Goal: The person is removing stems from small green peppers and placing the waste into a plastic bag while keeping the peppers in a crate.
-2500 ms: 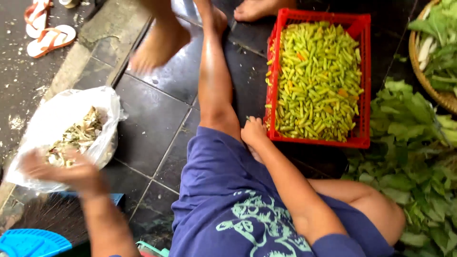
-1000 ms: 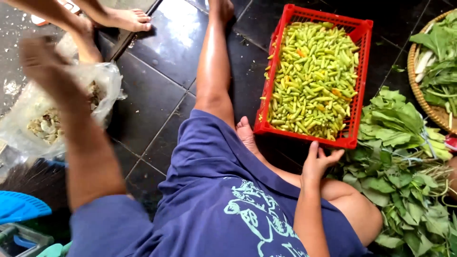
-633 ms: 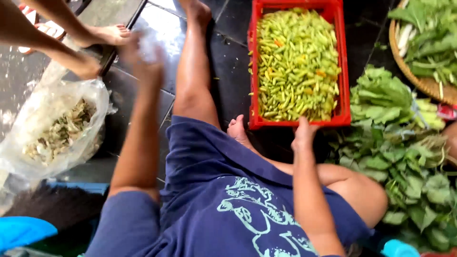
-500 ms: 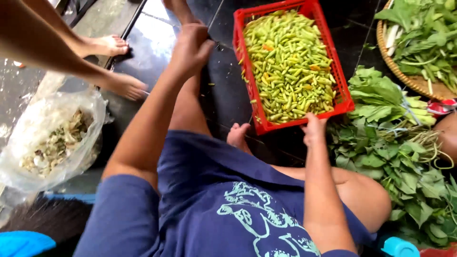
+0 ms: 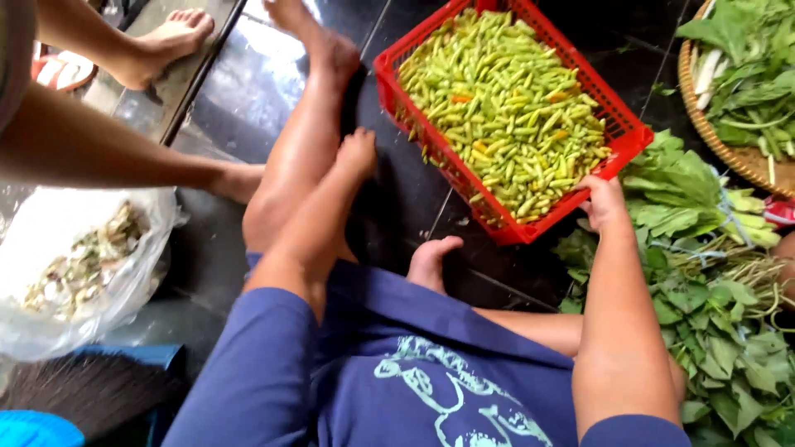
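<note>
Red slatted plastic crate [image 5: 627, 142] heaped with green and yellow chilli peppers [image 5: 503, 103], sitting tilted on dark glossy floor tiles [image 5: 248, 91], upper middle of view, just beyond the outstretched leg. Right hand [image 5: 602, 201] gripping the crate's near right rim, fingers curled over the edge, clamped on the plastic, thumb side hidden. Left hand [image 5: 358, 155] resting loosely closed on own shin, holding nothing visible; gap between fingers impossible to tell from above.

Lying just right of the crate and touching its corner: bundled green leafy vegetables [image 5: 704, 273], spreading down to the lower right edge. Sitting at upper right, cut off by the frame: round woven basket [image 5: 704, 108] with more greens and pale stems. Peeking out at the right edge beside the greens: small red package [image 5: 778, 211], label too small to read.

Slumping at left: clear plastic bag [image 5: 124, 281] holding pale dried scraps, near the left knee. Showing at bottom left: blue plastic piece [image 5: 33, 426] and dark broom bristles [image 5: 83, 393]. Standing at upper left: another person's bare feet [image 5: 166, 41], one on a grey step edge, one on tile beside the bag.

Remaining open: bare tile between leg and crate, and left of the leg; right side crowded by greens.
</note>
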